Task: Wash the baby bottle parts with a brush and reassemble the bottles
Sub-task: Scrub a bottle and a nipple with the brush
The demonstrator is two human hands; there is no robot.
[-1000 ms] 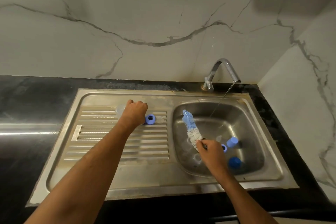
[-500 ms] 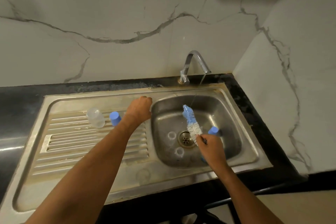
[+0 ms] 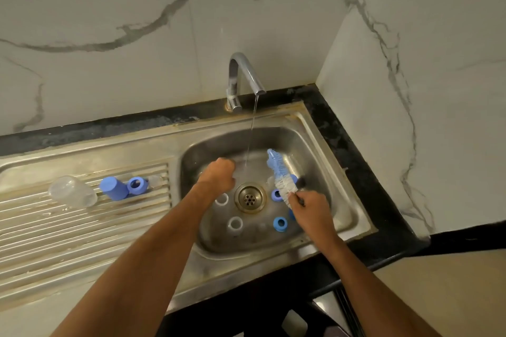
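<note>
My right hand [image 3: 309, 205] grips the handle of a blue-and-white bottle brush [image 3: 279, 169] that points up and back over the sink basin [image 3: 323, 161]. My left hand [image 3: 217, 175] reaches into the basin left of the water stream, fingers curled by something pale and clear; whether it holds anything is hidden. In the basin lie two clear rings [image 3: 221, 199] [image 3: 235, 223] and blue collars [image 3: 280, 223] [image 3: 276, 194]. On the drainboard lie a clear bottle [image 3: 72, 191], a blue cap [image 3: 113, 187], a blue collar [image 3: 136, 185] and a small clear piece [image 3: 154, 180].
The chrome tap [image 3: 243, 76] runs a thin stream [image 3: 253, 123] into the basin behind the drain [image 3: 250, 197]. A ribbed steel drainboard [image 3: 68, 241] stretches left. Marble walls close in at the back and right, and a black counter edge [image 3: 364, 186] borders the sink.
My left hand left the drainboard, where it set down the clear bottle and blue parts, and moved right into the basin. The view swung right. My right hand keeps hold of the brush.
</note>
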